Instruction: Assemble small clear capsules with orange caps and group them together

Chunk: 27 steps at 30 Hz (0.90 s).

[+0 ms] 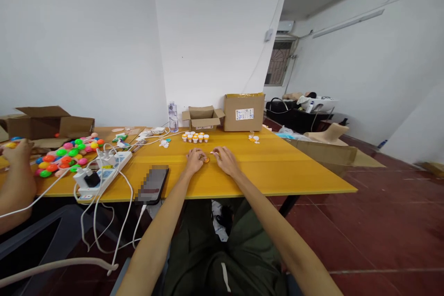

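Observation:
My left hand [195, 161] is over the table with its fingers curled around a small orange container [207, 159], most of it hidden by the fingers. Close beside it on the right, my right hand [225, 160] pinches a small whitish piece [214, 153], too small to name, at its fingertips. The two hands are a short gap apart. Just beyond them stands a cluster of several small orange bottles with white caps [195, 138]. Farther right are a few more small white and orange pieces [255, 139].
At the back are an open carton [203, 118], a closed cardboard box [243, 113] and a water bottle [172, 118]. To the left lie a phone [153, 185], a power strip [106, 173] with loose cables and colourful balls [65, 152]. Another person's hand [19, 152] is at far left.

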Motion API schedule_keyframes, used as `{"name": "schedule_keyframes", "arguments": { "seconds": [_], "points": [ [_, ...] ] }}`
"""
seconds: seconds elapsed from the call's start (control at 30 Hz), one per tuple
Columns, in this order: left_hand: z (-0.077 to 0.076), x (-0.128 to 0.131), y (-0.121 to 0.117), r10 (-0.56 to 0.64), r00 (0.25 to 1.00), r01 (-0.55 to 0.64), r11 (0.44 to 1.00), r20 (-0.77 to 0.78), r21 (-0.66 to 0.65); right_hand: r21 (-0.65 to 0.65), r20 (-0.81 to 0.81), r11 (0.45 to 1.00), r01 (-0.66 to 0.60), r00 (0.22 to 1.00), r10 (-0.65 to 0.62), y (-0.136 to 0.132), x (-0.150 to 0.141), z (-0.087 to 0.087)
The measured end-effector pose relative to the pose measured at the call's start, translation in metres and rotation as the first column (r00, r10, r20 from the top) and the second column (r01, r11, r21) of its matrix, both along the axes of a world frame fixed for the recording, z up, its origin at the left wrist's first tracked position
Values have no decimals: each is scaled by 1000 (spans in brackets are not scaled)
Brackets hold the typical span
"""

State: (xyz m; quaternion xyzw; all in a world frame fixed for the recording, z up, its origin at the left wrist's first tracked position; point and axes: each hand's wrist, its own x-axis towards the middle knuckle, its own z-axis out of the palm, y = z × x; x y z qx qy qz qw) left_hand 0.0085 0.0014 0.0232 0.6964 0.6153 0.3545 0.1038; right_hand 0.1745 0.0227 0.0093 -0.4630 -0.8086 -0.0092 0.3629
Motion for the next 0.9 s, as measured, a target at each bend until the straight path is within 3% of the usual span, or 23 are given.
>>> {"name": "schedule_keyframes", "arguments": {
  "seconds": [0.1,0.23,0.5,0.9],
  "points": [
    [-1,0,0,2,1000,-2,1000,5,1,-5,-18,992,130,991,-130,-2,2,1],
    [-1,0,-1,-1,1000,1,1000,6,-6,-39,52,979,201,979,-199,-5,1,1],
    [-2,1,-1,-11,1000,10,1000,-15,-11,-24,176,984,178,970,-171,-7,-2,-3],
    [-3,2,-2,-76,996,77,997,-54,11,-83,139,972,221,968,-208,-11,4,7]
  ]
}}
